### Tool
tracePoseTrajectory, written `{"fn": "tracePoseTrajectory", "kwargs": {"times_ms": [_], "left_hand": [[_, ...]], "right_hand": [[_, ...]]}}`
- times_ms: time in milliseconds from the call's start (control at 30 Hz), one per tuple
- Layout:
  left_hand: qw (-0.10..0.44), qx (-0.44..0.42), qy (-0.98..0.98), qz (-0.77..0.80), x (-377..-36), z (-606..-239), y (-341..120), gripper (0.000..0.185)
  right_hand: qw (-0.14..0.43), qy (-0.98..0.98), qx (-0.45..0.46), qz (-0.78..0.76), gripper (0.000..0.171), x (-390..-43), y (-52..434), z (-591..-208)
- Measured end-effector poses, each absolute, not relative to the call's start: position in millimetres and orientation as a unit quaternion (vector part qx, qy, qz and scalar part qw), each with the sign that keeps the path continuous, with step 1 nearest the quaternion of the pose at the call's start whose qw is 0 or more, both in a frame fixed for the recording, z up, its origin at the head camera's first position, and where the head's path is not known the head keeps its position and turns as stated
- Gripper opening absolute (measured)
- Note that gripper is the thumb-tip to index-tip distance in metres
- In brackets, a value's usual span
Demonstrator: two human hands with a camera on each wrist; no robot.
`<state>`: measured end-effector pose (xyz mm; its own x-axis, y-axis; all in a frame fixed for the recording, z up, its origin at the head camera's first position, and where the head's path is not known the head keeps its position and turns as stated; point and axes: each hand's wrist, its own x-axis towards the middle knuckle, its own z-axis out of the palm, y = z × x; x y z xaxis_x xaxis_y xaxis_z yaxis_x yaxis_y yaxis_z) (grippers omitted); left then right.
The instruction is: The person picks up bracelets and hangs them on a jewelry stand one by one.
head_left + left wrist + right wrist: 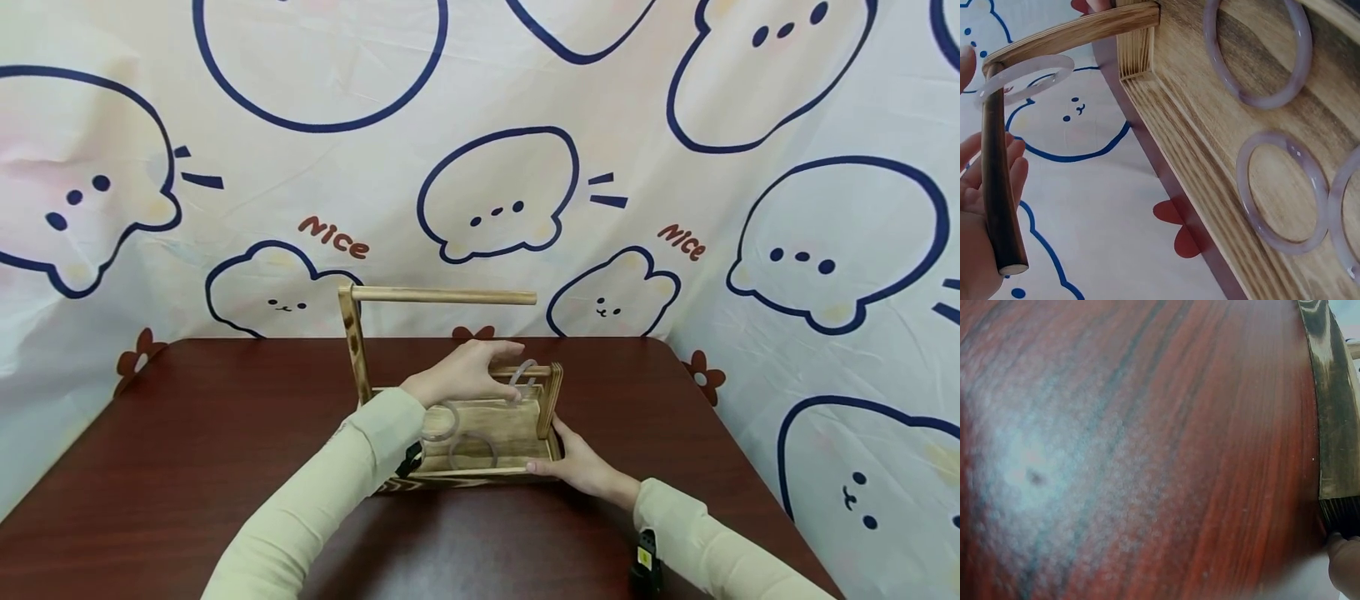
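Dark red wooden table [187,433], glossy grain visible. Behind and right: white backdrop cloth [675,167] printed with blue-outlined cartoon animals, red "Nice" lettering [333,237], small red flowers [137,353].

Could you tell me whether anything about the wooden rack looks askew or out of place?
Yes. The wooden rack has one short rail loose at its end, swung away from the frame. The left hand holds a bangle there.

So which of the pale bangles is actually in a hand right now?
The bangle at the tray's far right end, pinched upright by the left hand. The other bangles lie flat on the wooden tray, untouched.
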<state>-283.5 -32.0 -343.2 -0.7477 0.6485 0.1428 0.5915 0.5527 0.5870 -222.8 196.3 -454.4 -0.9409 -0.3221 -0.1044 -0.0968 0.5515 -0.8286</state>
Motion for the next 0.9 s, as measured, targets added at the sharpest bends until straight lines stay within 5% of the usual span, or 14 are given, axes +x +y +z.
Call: {"fn": "tracePoseTrajectory", "kwargs": {"times_ms": [467, 900], "left_hand": [[0.007, 0.331, 0.836, 0.438, -284.6, -341.6, -36.5, 0.045], [-0.016, 0.327, 0.821, 0.468, -282.6, -333.6, -55.1, 0.038]], "right_hand": [[0.109, 0.875, -0.122, -0.456, 0.099, -222.8, 193.8, -451.3], [0.114, 0.873, -0.126, -0.458, 0.101, -225.0, 197.4, -457.9]]}}
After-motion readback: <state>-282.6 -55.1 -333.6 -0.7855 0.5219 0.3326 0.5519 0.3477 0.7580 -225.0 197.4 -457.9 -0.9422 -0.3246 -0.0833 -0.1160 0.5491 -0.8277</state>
